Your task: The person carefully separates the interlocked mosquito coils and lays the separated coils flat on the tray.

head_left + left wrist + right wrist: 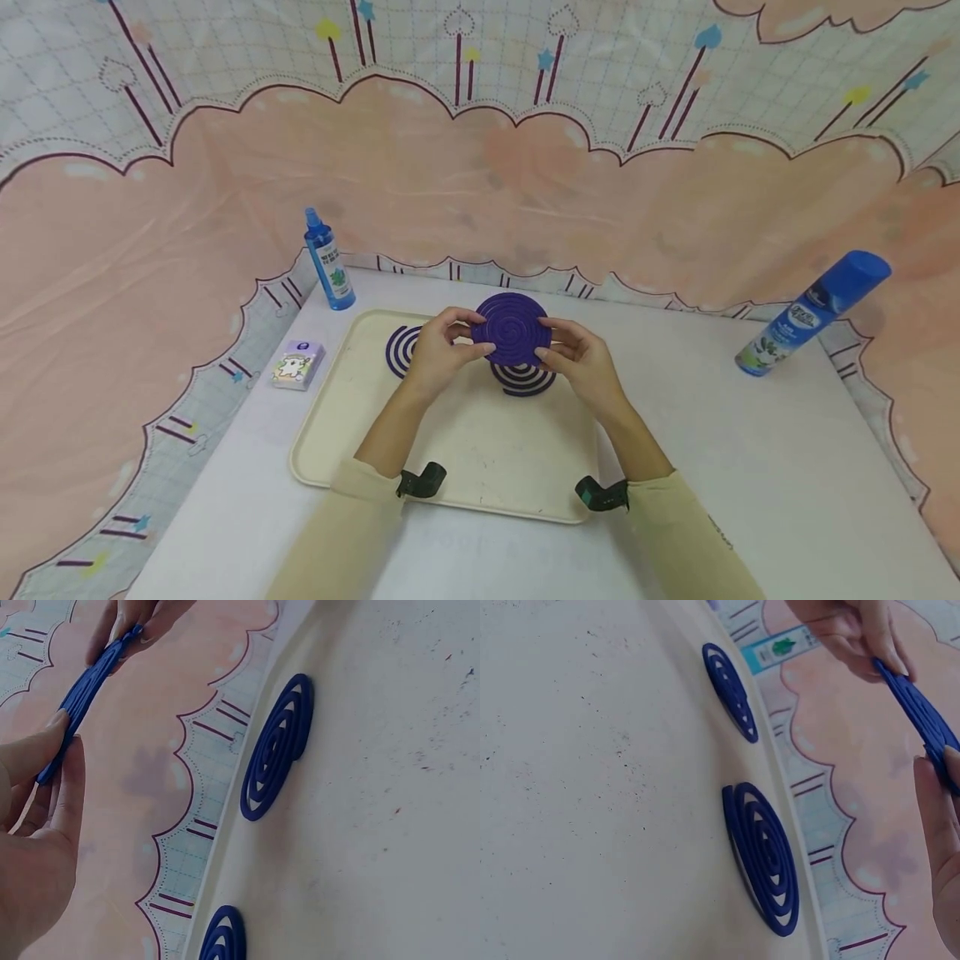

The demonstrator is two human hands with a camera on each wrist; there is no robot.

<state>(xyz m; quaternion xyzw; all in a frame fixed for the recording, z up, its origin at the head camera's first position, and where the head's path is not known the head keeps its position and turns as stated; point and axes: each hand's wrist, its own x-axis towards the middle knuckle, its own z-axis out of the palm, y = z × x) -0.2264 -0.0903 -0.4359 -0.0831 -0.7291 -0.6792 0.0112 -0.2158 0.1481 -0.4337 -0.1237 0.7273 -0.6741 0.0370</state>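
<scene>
Between both hands, raised above the tray, is a dark blue-purple mosquito coil [512, 327], its spiral tightly packed. My left hand [441, 350] pinches its left edge between thumb and fingers. On the opposite edge, my right hand [587, 360] grips it the same way. From the left wrist view, the held coil [84, 694] appears nearly edge-on and tilted. Two other coils, with open gaps in their spirals, lie flat on the cream tray [480, 454]: one coil [389, 354] is partly hidden by the left hand, the other coil [522, 392] partly by the held one.
A blue spray bottle [330, 267] stands behind the tray's left corner. Left of the tray sits a small purple box [297, 366] with a cartoon picture. A tall blue aerosol can [810, 317] stands at the right on the white table [697, 417]. Patterned cloth hangs behind.
</scene>
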